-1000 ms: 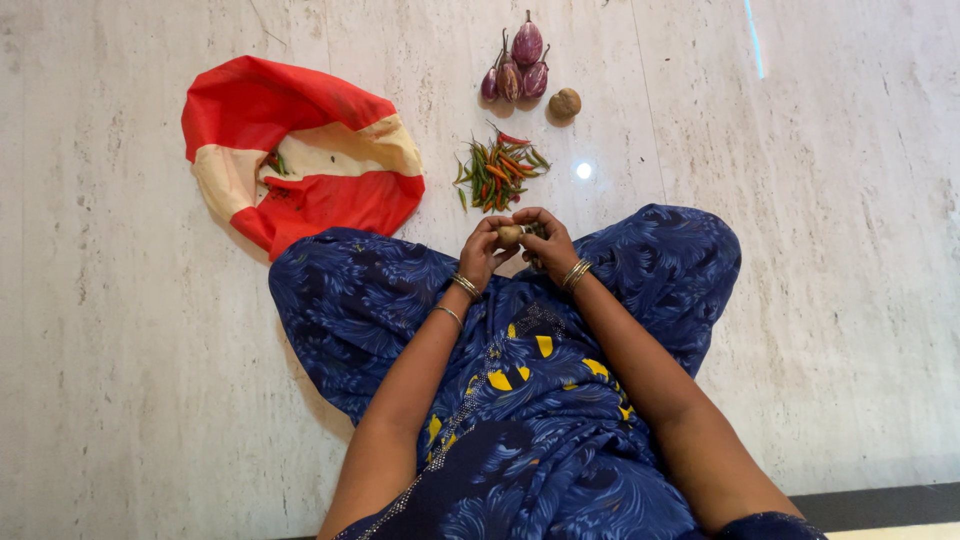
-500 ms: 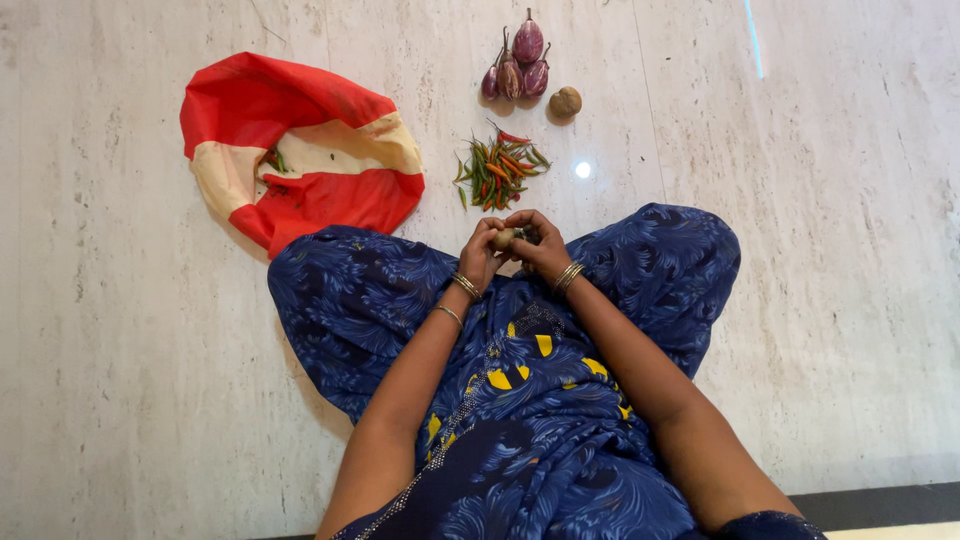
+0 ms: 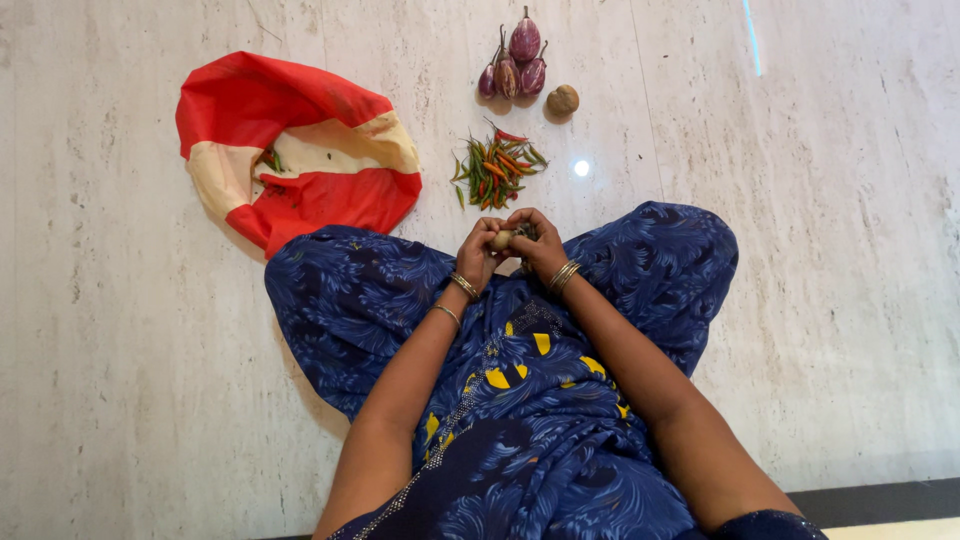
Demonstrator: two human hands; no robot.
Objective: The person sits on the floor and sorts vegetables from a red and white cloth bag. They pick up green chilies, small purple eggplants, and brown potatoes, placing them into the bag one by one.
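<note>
I sit cross-legged on a pale stone floor in blue patterned clothes. Both hands meet over my lap. My left hand [image 3: 478, 250] and my right hand [image 3: 540, 245] together hold a small pale round thing [image 3: 502, 239], perhaps a small vegetable or bulb; fingers hide most of it. Bangles ring both wrists. Just beyond my hands lies a pile of green, orange and red chillies [image 3: 497, 166].
A red and cream cloth bag [image 3: 300, 155] lies open on the floor at the left, with a few chillies inside. Farther off are three small purple aubergines [image 3: 515, 65] and a round brown vegetable [image 3: 563, 99]. A dark strip runs along the bottom right edge.
My fingers have shifted slightly around the small pale thing; the hands stay in the same place over my lap. Nothing on the floor has moved.
</note>
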